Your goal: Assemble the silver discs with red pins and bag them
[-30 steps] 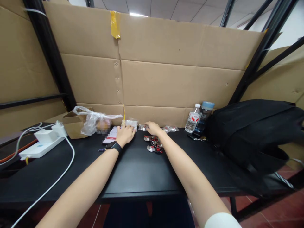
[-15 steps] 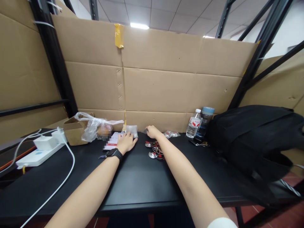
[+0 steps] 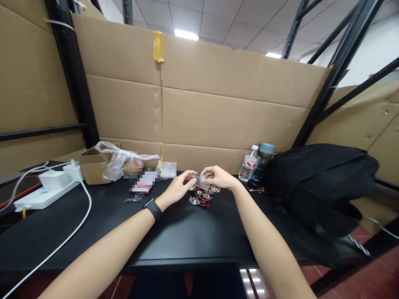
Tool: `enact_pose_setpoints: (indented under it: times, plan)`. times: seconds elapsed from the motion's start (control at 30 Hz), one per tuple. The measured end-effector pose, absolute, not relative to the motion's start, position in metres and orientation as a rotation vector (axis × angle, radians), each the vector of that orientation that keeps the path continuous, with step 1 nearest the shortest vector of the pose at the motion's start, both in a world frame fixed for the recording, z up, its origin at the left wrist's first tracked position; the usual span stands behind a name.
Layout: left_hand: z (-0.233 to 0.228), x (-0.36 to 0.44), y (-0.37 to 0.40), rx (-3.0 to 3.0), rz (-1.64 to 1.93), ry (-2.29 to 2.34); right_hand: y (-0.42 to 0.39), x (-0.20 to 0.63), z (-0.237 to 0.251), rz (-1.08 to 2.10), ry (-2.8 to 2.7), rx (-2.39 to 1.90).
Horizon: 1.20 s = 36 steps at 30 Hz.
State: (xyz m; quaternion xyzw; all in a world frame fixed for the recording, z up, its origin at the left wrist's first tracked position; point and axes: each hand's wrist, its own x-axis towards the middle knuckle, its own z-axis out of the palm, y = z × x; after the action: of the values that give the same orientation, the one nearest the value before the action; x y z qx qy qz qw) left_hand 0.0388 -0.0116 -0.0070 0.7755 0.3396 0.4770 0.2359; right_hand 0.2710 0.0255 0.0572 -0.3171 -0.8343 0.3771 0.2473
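Both hands meet above a pile of shiny round metal discs with red parts [image 3: 195,201] on the black table. Between them is a small clear plastic bag [image 3: 203,181]. My left hand [image 3: 181,185], with a black watch on its wrist, pinches the bag's left side. My right hand [image 3: 218,177] grips its right side with curled fingers. What the bag contains is too small to make out. A stack of clear plastic bags [image 3: 168,170] lies left of the hands, near the cardboard wall.
A phone [image 3: 146,181] lies to the left, by a cardboard box [image 3: 93,166] and a tied plastic bag [image 3: 116,166]. Farther left is a white power strip [image 3: 46,195] with cables. A water bottle [image 3: 248,164], a blue-lidded bottle [image 3: 263,162] and a black backpack [image 3: 314,187] stand right.
My left hand has left the plastic bag stack and moved right to join my right hand. The small bag has come nearer, over the discs, and both hands now hold it.
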Motion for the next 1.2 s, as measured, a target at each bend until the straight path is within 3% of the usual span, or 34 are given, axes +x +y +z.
enact_pose_setpoints:
  times: [0.3, 0.57, 0.83, 1.2]
  plan:
    - [-0.014, 0.045, -0.021, 2.135, 1.326, 0.958, 0.024, 0.282, 0.044, 1.214, -2.055, -0.96]
    - [-0.021, 0.044, -0.023, 2.318, 1.128, 1.042, 0.035, 0.29, 0.042, 0.753, -2.203, -1.025]
    - [-0.021, 0.045, -0.023, 2.348, 1.101, 1.031, 0.034, 0.288, 0.044, 0.672, -2.035, -1.026]
    - [-0.013, 0.046, -0.028, 2.722, 1.192, 1.326, 0.035, 0.278, 0.043, 0.869, -1.725, -0.918]
